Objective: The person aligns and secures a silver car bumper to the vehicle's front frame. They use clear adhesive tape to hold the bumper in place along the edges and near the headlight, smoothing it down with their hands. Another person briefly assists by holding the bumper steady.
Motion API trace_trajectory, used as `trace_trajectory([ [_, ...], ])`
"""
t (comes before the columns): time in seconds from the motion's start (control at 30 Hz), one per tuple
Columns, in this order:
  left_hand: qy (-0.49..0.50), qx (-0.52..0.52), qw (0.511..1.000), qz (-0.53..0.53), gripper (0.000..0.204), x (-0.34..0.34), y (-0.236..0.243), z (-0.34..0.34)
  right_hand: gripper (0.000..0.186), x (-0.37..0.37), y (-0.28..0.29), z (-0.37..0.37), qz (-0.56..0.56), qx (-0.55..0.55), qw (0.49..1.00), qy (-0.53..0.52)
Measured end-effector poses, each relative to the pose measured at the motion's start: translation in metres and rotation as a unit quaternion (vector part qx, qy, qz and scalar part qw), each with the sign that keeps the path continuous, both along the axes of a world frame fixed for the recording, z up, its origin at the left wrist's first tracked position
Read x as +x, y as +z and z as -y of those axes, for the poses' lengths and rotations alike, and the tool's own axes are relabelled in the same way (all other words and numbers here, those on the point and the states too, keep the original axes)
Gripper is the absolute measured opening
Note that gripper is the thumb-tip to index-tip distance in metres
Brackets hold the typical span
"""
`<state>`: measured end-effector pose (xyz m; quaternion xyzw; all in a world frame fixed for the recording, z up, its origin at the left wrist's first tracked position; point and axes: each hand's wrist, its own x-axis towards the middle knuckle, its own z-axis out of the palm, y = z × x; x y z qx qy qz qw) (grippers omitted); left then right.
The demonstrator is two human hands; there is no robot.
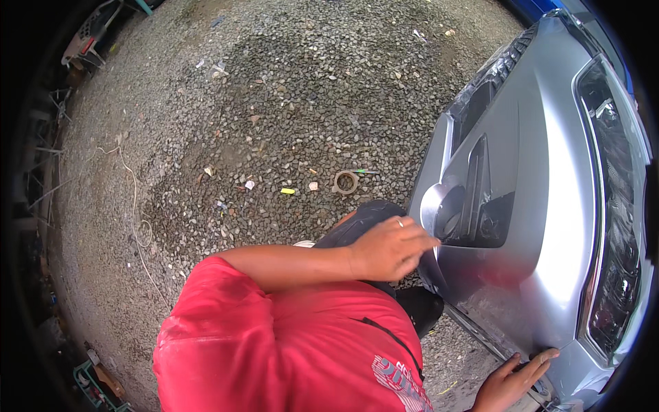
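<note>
A silver car bumper (522, 275) fills the right side. My left hand (395, 250) is closed, with a ring on one finger and its fingertips pinched together beside the dark fog-lamp recess (494, 216). Anything small inside that pinch is hidden. Lower down, my right hand (511, 384) lies against the bumper's near corner with its fingers stretched out, below the headlight (614, 206). A roll of tape (345, 192) rests on the gravel in front of my knee, and a thin green-and-white item (364, 171) lies next to it.
Gravel (274, 103) covers the ground. A yellow scrap (287, 191) and other litter lie near the tape. To the left runs a thin pale cable (135, 199). A chair (86, 51) stands at the far left, and a green crate (93, 388) at the lower left.
</note>
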<state>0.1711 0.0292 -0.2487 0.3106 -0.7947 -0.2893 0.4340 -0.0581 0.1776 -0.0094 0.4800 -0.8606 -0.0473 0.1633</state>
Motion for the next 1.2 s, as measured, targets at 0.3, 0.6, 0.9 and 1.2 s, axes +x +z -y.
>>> trace_trajectory([
  [0.3,0.187,0.459,0.737,0.460,0.041,0.180,-0.221,0.040,0.070,0.002,0.002,0.003,-0.013,0.032,0.998,-0.048],
  [0.6,0.163,0.538,0.681,0.470,0.036,0.185,-0.310,0.023,0.068,0.009,0.006,0.012,-0.008,0.011,0.999,-0.048],
  [0.9,0.143,0.509,0.720,0.449,0.039,0.157,-0.291,0.056,0.072,-0.039,-0.023,-0.019,-0.058,-0.001,0.998,-0.011],
  [1.2,0.140,0.510,0.716,0.455,0.058,0.114,-0.302,0.061,0.075,-0.010,-0.007,0.001,-0.005,0.007,0.998,-0.059],
])
